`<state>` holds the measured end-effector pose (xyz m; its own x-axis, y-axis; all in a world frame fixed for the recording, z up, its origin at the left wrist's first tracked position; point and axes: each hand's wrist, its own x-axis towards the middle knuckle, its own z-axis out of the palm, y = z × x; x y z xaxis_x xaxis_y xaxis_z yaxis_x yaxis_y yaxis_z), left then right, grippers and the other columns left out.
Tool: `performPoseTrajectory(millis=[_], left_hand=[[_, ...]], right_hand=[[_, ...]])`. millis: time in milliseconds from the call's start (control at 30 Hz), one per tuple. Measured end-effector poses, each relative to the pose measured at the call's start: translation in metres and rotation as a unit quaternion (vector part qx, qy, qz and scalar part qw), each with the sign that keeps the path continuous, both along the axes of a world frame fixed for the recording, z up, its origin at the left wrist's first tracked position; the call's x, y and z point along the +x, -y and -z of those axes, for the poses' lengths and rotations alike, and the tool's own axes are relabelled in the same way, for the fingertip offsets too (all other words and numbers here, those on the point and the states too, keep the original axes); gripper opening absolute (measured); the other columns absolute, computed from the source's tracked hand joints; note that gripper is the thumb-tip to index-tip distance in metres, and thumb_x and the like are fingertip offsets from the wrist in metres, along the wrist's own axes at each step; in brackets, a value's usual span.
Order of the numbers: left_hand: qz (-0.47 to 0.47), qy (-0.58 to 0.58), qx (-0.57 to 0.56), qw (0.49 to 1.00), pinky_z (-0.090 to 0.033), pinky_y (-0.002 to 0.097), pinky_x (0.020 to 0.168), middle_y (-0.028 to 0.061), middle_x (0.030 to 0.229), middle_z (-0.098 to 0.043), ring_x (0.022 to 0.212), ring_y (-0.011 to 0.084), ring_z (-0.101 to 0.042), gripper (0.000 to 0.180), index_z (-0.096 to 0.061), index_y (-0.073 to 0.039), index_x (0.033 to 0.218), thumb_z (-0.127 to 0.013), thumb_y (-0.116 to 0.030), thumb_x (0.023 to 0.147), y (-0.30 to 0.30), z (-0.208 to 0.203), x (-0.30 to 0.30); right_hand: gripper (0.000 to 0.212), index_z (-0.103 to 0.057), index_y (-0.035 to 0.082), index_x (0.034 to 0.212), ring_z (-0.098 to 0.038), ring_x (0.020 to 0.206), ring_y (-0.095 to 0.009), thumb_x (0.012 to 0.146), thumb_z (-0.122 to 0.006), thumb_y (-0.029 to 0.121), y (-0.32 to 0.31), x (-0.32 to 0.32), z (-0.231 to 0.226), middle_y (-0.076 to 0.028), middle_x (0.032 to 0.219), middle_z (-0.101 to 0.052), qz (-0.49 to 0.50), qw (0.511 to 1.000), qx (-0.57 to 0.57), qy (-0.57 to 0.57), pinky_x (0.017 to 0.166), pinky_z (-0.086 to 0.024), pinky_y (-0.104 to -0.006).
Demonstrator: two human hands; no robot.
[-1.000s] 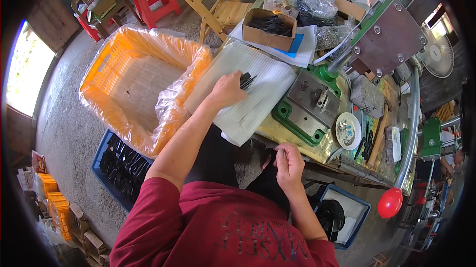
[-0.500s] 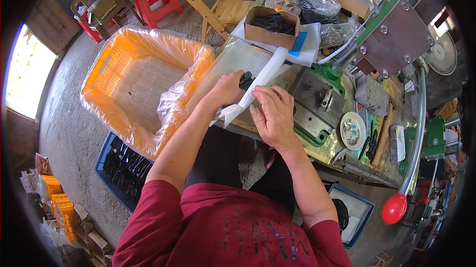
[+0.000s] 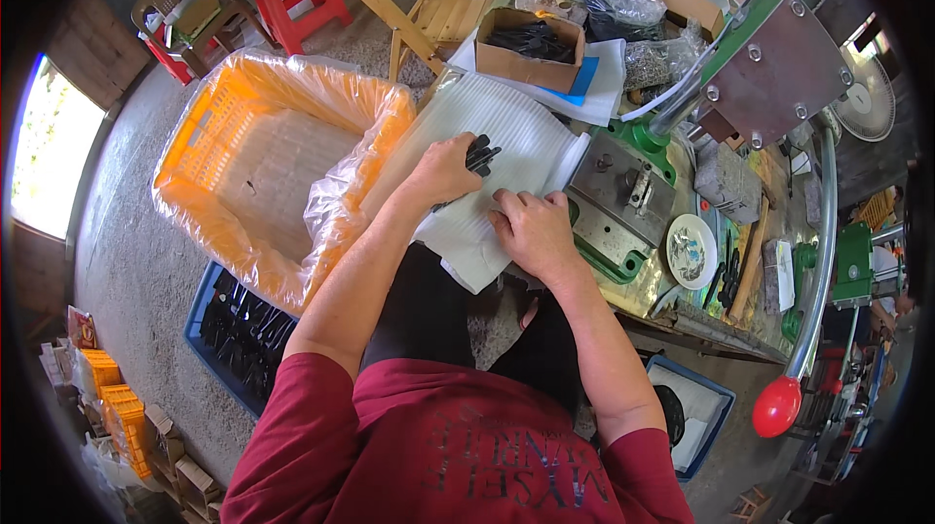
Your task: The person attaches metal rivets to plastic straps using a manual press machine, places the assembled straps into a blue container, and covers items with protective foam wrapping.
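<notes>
A white ribbed sheet of thin packing foam (image 3: 536, 134) lies spread over the near-left end of the workbench, its lower corner hanging above my knees. My left hand (image 3: 445, 171) is closed round a bundle of slim black pieces (image 3: 480, 156) on top of the sheet. Their ends stick out past my fingers, and the rest is hidden under the hand. My right hand (image 3: 538, 235) rests on the sheet's near right part, fingers bent and a little apart, with nothing visible in them.
Left of the bench stands an orange crate (image 3: 209, 139) lined with clear plastic. Below it is a blue bin (image 3: 229, 329) of black pieces. A cardboard box (image 3: 526, 66) holds more black pieces. At right are a green press (image 3: 623, 203), its red-knobbed lever (image 3: 776, 407) and a white plate (image 3: 691, 251).
The foam sheet, earlier raised and folded in a narrow strip, is now spread flat to the right. My right hand has moved down onto it. My left hand keeps the black bundle.
</notes>
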<state>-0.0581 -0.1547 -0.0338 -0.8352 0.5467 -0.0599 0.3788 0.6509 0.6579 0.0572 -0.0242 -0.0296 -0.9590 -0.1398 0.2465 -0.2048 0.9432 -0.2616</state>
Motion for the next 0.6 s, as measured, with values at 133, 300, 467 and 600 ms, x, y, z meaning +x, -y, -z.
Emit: performPoseTrajectory(millis=[133,300,467,600], left_hand=[[0.010,-0.030,-0.001,0.999,-0.043,0.0381,0.072,0.0213,0.084,-0.057,0.083,0.0351,-0.054,0.043,-0.048,0.001,0.096,-0.057,-0.011,0.056,-0.003,0.008,0.003],[0.024,-0.063,-0.064,0.996,-0.042,0.0403,0.074,0.0199,0.084,-0.057,0.085,0.0357,-0.054,0.044,-0.045,-0.002,0.100,-0.058,-0.008,0.058,-0.013,0.009,0.012],[-0.002,-0.040,-0.095,0.995,-0.042,0.0401,0.074,0.0205,0.084,-0.057,0.086,0.0362,-0.053,0.047,-0.044,-0.003,0.102,-0.058,-0.009,0.057,-0.016,-0.006,0.015],[-0.019,-0.041,-0.029,0.999,-0.043,0.0401,0.073,0.0211,0.082,-0.057,0.084,0.0347,-0.054,0.046,-0.046,-0.003,0.100,-0.057,-0.009,0.057,-0.007,0.004,0.003]], right_hand=[[0.013,-0.052,0.009,0.078,-0.055,0.058,-0.024,0.073,-0.055,0.020,0.005,-0.003,0.009,-0.006,0.062,-0.054,0.022,0.999,-0.003,-0.037,0.064,-0.032,-0.0368],[0.018,-0.055,0.009,0.087,-0.055,0.068,-0.024,0.072,-0.057,0.019,0.003,-0.006,0.018,-0.008,0.072,-0.055,0.031,0.999,0.004,-0.017,0.066,-0.034,-0.0362],[0.020,-0.055,0.009,0.087,-0.054,0.070,-0.025,0.070,-0.058,0.019,0.004,-0.006,0.020,-0.008,0.074,-0.055,0.035,0.999,-0.005,-0.016,0.069,-0.035,-0.0369],[0.021,-0.055,0.009,0.088,-0.054,0.071,-0.025,0.070,-0.058,0.020,0.004,-0.006,0.020,-0.008,0.074,-0.054,0.030,0.999,-0.008,-0.025,0.069,-0.035,-0.0373]])
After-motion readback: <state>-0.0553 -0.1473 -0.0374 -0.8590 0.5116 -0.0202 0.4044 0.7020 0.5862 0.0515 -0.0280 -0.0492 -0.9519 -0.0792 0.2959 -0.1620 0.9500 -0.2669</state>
